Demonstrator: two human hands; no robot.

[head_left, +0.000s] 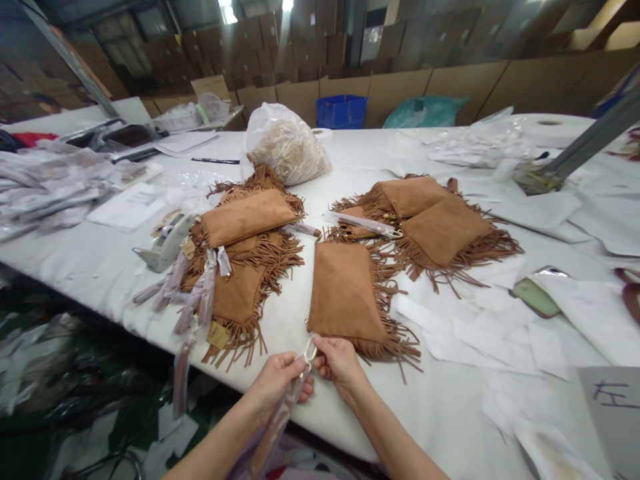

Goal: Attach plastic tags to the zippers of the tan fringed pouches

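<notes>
My left hand (281, 381) is closed on a plastic-wrapped brown strap (281, 420) just below its gold clasp (309, 353). The strap hangs toward my lap. My right hand (339, 365) pinches at the clasp's upper end, beside the lower left corner of a tan suede pouch (346, 290). That pouch lies flat with its fringe to the right. Whether clasp and pouch are joined is too small to tell. Left of it is a pile of fringed pouches (249, 217) with wrapped straps and tags. More fringed pouches (445, 229) lie to the right, one with a wrapped strap.
A tape dispenser (167, 243) stands left of the pouch pile. Behind it sits a clear bag of brown material (287, 147). White paper sheets (480, 333) and a green-cased phone (537, 297) lie at right. A metal pole (595, 143) rises there. The table's front edge (165, 337) runs near my arms.
</notes>
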